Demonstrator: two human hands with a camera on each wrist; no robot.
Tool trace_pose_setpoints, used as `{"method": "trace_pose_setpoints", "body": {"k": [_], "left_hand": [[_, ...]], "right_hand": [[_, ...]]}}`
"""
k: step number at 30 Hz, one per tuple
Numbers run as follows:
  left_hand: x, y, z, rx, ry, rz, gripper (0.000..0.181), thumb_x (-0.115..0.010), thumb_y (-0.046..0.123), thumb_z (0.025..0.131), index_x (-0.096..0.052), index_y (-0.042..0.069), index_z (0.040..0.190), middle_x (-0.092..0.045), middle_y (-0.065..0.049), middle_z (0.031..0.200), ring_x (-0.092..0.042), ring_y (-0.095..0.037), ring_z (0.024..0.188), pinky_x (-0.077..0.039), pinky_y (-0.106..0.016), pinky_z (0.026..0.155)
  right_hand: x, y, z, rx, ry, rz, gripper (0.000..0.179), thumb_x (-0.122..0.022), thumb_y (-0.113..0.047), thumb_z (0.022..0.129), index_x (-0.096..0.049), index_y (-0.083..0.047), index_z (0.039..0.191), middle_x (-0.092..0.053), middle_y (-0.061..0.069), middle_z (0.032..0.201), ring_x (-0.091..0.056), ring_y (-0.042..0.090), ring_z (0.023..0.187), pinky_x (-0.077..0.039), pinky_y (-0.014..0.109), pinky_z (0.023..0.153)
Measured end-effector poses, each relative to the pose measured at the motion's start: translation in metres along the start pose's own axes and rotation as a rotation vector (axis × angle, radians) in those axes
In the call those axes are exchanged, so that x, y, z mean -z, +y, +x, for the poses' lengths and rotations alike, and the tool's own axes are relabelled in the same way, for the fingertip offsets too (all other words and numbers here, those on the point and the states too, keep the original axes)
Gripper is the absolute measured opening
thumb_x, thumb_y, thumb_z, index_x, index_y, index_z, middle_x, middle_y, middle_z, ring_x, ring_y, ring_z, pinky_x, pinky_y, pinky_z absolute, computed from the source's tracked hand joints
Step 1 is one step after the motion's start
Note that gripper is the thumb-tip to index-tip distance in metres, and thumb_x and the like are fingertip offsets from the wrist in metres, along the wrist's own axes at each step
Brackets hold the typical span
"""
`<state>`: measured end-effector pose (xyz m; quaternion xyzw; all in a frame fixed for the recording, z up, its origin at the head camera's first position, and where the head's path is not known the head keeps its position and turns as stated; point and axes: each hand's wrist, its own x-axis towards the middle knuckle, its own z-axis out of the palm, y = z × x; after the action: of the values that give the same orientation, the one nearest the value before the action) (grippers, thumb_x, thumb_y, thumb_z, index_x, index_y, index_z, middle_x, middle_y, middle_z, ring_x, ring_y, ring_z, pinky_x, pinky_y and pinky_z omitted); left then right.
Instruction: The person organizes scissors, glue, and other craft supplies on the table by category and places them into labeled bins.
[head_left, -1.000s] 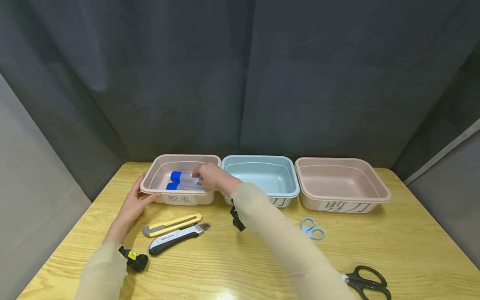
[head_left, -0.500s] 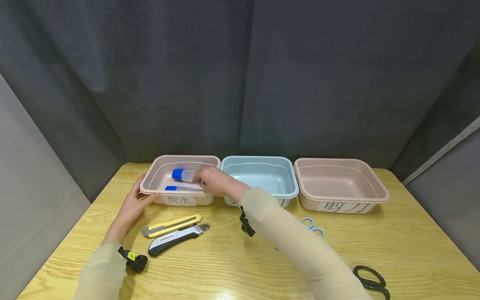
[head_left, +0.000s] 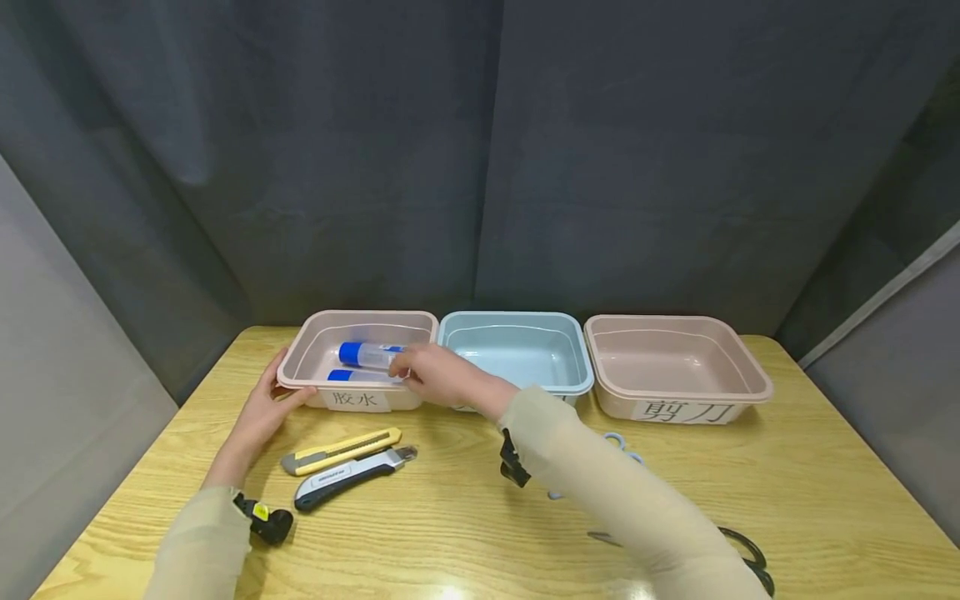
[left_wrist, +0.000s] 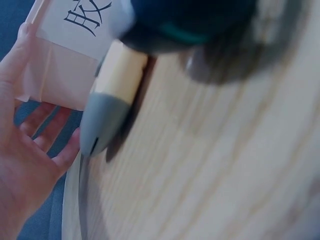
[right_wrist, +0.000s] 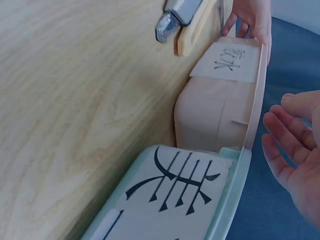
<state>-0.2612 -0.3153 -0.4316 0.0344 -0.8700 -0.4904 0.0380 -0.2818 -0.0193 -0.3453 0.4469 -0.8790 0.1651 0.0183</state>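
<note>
Two clear glue bottles (head_left: 369,357) with blue caps lie in the left pink bin (head_left: 431,329), labelled 胶水. At its front-left corner my left hand (head_left: 258,417) holds the bin, thumb on the front rim and fingers along the side. My right hand (head_left: 442,375) is over the bin's front-right part, its fingertips beside the bottles' right ends. In the right wrist view those fingers (right_wrist: 282,132) are loosely bent with nothing between them. In front of the bin lie a yellow utility knife (head_left: 341,452) and a grey-and-black utility knife (head_left: 352,477).
A blue bin (head_left: 517,350) stands beside the left bin, its label partly hidden by my right arm. Right of it is another pink bin (head_left: 678,367), labelled 剪刀. Light-blue scissors (head_left: 615,440) and black-handled scissors (head_left: 750,554) lie partly under the right forearm.
The rear glue bottle shifted back, then came forward and left. My right hand has drawn toward the front and slightly right. My left hand stays at the bin's corner.
</note>
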Motion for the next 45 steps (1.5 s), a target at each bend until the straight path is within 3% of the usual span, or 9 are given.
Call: {"method": "trace_pose_setpoints", "body": {"k": [6, 19, 25, 29, 37, 45], "left_hand": [[0.001, -0.001, 0.001, 0.003, -0.009, 0.014, 0.097, -0.063, 0.05, 0.079, 0.002, 0.026, 0.147, -0.013, -0.015, 0.151, -0.025, -0.039, 0.129, -0.019, -0.061, 0.103], [0.002, 0.003, 0.001, -0.01, -0.029, 0.027, 0.095, -0.062, 0.047, 0.081, 0.003, 0.026, 0.147, -0.014, -0.017, 0.15, -0.027, -0.04, 0.126, -0.021, -0.062, 0.102], [0.001, 0.002, 0.003, -0.002, -0.021, 0.037, 0.096, -0.062, 0.049, 0.08, 0.003, 0.026, 0.147, -0.015, -0.017, 0.15, -0.027, -0.039, 0.126, -0.02, -0.062, 0.102], [0.0, 0.001, 0.003, 0.002, -0.021, 0.031, 0.097, -0.062, 0.049, 0.08, 0.003, 0.025, 0.147, -0.014, -0.017, 0.15, -0.026, -0.04, 0.127, -0.02, -0.063, 0.102], [0.001, -0.001, 0.003, -0.011, -0.028, 0.014, 0.096, -0.062, 0.048, 0.081, 0.002, 0.022, 0.147, -0.014, -0.017, 0.15, -0.026, -0.039, 0.127, -0.021, -0.062, 0.102], [0.0, -0.003, 0.004, 0.011, -0.025, 0.022, 0.098, -0.062, 0.051, 0.079, 0.003, 0.025, 0.147, -0.013, -0.016, 0.151, -0.025, -0.04, 0.128, -0.019, -0.063, 0.102]], "right_hand": [[-0.006, -0.004, -0.011, 0.039, 0.009, 0.008, 0.022, -0.056, -0.007, 0.088, -0.066, -0.011, 0.107, -0.063, 0.0, 0.105, -0.057, 0.009, 0.097, -0.046, 0.019, 0.084], [-0.018, -0.004, -0.028, 0.037, 0.008, 0.004, 0.023, -0.057, -0.007, 0.087, -0.066, -0.012, 0.107, -0.064, 0.0, 0.104, -0.058, 0.008, 0.09, -0.048, 0.018, 0.08], [-0.024, -0.008, -0.035, 0.067, 0.005, -0.017, 0.022, -0.058, -0.008, 0.086, -0.066, -0.014, 0.105, -0.063, -0.002, 0.103, -0.058, 0.008, 0.094, -0.046, 0.019, 0.084], [-0.027, -0.011, -0.038, 0.064, -0.015, -0.018, 0.022, -0.059, -0.011, 0.086, -0.065, -0.013, 0.107, -0.062, -0.001, 0.106, -0.058, 0.009, 0.098, -0.046, 0.02, 0.086], [-0.04, -0.017, -0.042, 0.072, -0.068, -0.015, 0.026, -0.062, -0.021, 0.085, -0.063, -0.014, 0.111, -0.06, -0.003, 0.107, -0.057, 0.008, 0.091, -0.046, 0.016, 0.078], [-0.055, -0.02, -0.041, 0.106, -0.087, -0.004, 0.027, -0.063, -0.022, 0.085, -0.062, -0.013, 0.11, -0.06, -0.004, 0.106, -0.056, 0.004, 0.094, -0.044, 0.015, 0.084]]}}
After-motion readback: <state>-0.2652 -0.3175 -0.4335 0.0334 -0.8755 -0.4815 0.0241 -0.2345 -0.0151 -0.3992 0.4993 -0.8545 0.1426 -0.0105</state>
